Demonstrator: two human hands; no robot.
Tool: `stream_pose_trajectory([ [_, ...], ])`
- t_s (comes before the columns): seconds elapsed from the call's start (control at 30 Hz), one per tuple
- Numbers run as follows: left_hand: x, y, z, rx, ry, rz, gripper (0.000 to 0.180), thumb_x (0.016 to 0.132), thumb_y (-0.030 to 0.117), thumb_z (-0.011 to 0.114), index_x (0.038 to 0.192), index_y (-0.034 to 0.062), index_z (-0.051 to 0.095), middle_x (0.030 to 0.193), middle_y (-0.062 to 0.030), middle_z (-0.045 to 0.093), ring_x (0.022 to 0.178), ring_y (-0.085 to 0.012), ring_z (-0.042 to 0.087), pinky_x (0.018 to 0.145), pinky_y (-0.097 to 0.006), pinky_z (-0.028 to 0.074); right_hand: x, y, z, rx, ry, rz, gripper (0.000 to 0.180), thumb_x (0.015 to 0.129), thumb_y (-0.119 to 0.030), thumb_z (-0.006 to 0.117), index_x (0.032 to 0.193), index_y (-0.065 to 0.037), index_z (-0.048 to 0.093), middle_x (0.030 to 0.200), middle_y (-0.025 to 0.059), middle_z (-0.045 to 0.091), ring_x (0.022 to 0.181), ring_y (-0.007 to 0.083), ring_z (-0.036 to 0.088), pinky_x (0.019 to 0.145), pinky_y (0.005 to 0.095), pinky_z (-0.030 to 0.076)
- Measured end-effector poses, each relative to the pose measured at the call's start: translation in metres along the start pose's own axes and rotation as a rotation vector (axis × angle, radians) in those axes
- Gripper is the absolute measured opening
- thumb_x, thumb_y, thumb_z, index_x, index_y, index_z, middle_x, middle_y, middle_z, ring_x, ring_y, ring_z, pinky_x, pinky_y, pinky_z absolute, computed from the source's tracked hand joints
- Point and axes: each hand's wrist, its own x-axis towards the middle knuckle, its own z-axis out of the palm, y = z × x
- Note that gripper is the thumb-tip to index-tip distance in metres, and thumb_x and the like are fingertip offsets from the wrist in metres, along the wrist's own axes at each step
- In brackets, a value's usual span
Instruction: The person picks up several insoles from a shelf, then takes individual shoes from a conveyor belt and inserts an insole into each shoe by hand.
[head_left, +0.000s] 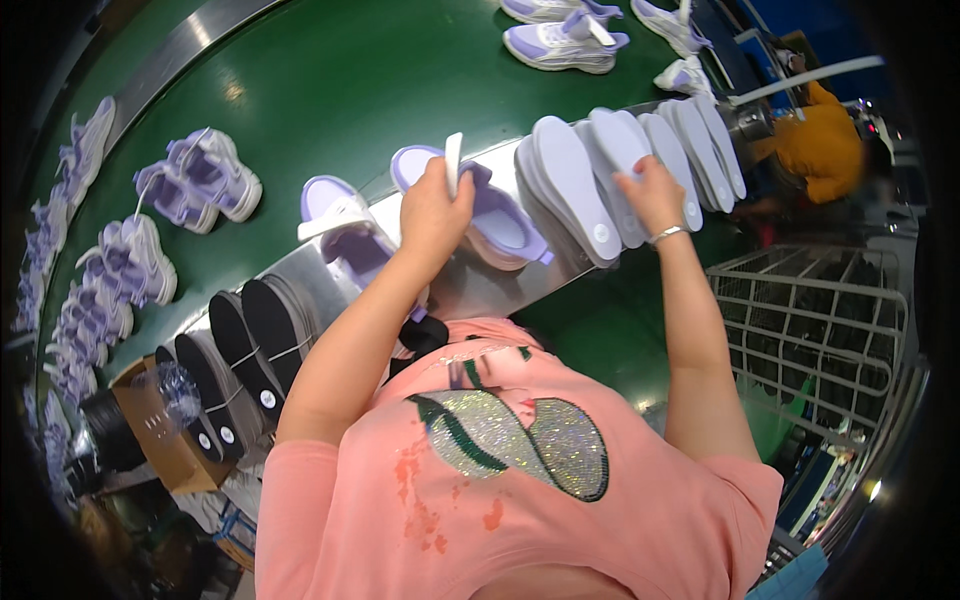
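My left hand point(436, 207) is closed on a white and lilac sneaker point(495, 222), gripping it near the white tongue point(453, 160). The sneaker's opening faces up on the metal ledge in front of me. Its mate point(355, 235), also white and lilac, lies on the ledge to the left, partly behind my forearm. My right hand point(650, 195), with a bracelet at the wrist, pinches the edge of a pale lilac insole point(618, 138). That insole is among stacks of similar insoles point(565, 180) lined up along the ledge; my fingertips are partly hidden.
Beyond the ledge runs a green conveyor belt point(340, 80) bearing pairs of sneakers point(205, 180). Bundles of black insoles point(245, 345) and a cardboard box point(150, 420) stand at left. A wire cart point(815, 325) is at right, near a person in a yellow top point(820, 145).
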Motion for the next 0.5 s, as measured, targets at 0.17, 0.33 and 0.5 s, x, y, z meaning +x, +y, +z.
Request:
stream_pose_trajectory([
  [0.17, 0.004, -0.006, 0.001, -0.004, 0.009, -0.071, 0.026, 0.078, 0.024, 0.054, 0.085, -0.0011, 0.048, 0.067, -0.0237, 0.058, 0.065, -0.041, 0.056, 0.061, -0.046, 0.044, -0.041, -0.059, -0.058, 1.041, -0.729, 0.067, 0.02, 0.076, -0.024, 0.062, 0.072, -0.005, 0.059, 0.062, -0.0012, 0.052, 0.055, 0.0069, 0.05, 0.048, 0.0215, 0.041],
  [0.33, 0.0, 0.003, 0.001, -0.01, -0.028, -0.044, 0.026, 0.078, 0.023, 0.056, 0.089, 0.0004, 0.049, 0.07, -0.0226, 0.058, 0.067, -0.0398, 0.057, 0.06, -0.044, 0.044, -0.052, -0.092, -0.016, 0.485, -0.787, -0.352, 0.016, 0.07, -0.019, 0.058, 0.071, -0.004, 0.063, 0.058, 0.0076, 0.056, 0.053, 0.0171, 0.055, 0.052, 0.0318, 0.045],
  [0.5, -0.007, -0.001, 0.004, 0.002, -0.022, -0.029, 0.024, 0.08, 0.02, 0.055, 0.093, 0.001, 0.048, 0.073, -0.0233, 0.058, 0.07, -0.041, 0.057, 0.061, -0.045, 0.044, -0.064, -0.138, 0.028, -0.215, -0.26, -0.789, 0.017, 0.067, -0.017, 0.057, 0.075, -0.006, 0.065, 0.081, 0.0131, 0.058, 0.077, 0.0288, 0.057, 0.065, 0.0367, 0.045],
])
